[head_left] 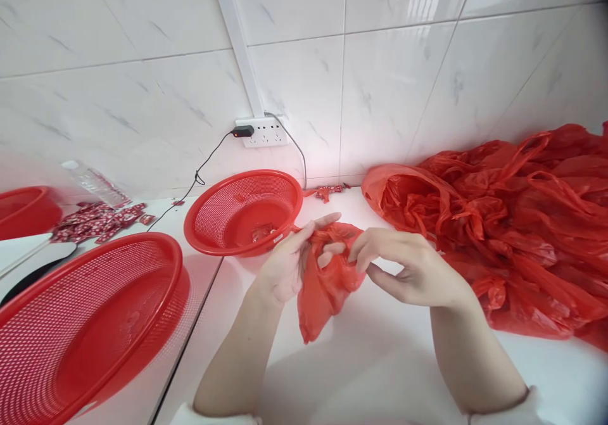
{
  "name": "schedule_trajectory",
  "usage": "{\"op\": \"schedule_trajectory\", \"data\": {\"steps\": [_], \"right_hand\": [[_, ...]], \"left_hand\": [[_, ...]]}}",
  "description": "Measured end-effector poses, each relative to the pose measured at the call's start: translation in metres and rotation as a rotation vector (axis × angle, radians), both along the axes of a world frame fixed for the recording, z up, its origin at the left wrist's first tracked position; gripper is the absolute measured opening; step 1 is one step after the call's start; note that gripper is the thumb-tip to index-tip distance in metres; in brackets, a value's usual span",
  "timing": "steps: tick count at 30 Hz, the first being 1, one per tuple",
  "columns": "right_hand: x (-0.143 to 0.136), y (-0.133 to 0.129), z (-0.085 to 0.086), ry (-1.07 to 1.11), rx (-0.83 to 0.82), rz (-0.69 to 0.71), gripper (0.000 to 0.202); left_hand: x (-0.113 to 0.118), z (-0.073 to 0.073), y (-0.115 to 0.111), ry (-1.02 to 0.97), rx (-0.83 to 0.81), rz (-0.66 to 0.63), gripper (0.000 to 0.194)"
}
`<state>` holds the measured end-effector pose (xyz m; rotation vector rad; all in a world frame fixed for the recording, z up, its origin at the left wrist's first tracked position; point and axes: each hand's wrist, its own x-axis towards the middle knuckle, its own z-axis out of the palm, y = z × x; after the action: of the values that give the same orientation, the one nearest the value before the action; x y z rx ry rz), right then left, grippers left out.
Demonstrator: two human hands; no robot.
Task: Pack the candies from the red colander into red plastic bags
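A thin red plastic bag (327,285) hangs crumpled between my two hands, above the white table. My left hand (287,263) grips it from the left, thumb stretched along the top and fingertips showing through folds of the bag. From the right, my right hand (408,263) pinches the bag's edge with bent fingers. The lower corner of the bag droops toward me. Whatever the bag may contain is hidden. Just behind my left hand stands a round red plastic basket (199,222) with a few small packets (261,232) at its bottom.
A big heap of red plastic bags (513,222) fills the right side. At left stand a larger red basket (173,263), a pile of small red patterned packets (99,219) and a clear bottle (95,181). A power strip (263,135) with cables sits on the tiled wall.
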<state>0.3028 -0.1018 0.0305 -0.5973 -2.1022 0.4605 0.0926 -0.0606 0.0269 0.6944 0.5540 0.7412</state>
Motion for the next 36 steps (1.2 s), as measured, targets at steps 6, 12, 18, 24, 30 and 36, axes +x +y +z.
{"op": "schedule_trajectory", "data": {"steps": [6,12,18,24,30,36], "right_hand": [[-0.002,0.002,0.001,-0.105,-0.114,0.003,0.019],[-0.009,0.008,-0.005,-0.071,-0.232,-0.163,0.058],[-0.012,0.014,-0.007,-0.232,-0.361,-0.156,0.064],[-0.013,0.017,-0.007,-0.225,-0.452,-0.201,0.05],[-0.012,0.019,-0.006,-0.072,-0.516,-0.189,0.034],[-0.014,0.031,-0.017,0.195,-0.547,-0.15,0.022]], "left_hand": [[0.001,0.001,-0.001,0.115,0.226,0.172,0.029],[-0.002,-0.001,-0.005,0.287,0.445,0.079,0.037],[-0.002,-0.002,-0.009,0.65,0.646,0.156,0.04],[-0.001,-0.002,-0.008,0.739,1.029,0.385,0.036],[0.001,-0.009,-0.007,0.468,1.018,0.262,0.037],[0.003,-0.014,-0.006,0.35,0.984,0.16,0.037]]}}
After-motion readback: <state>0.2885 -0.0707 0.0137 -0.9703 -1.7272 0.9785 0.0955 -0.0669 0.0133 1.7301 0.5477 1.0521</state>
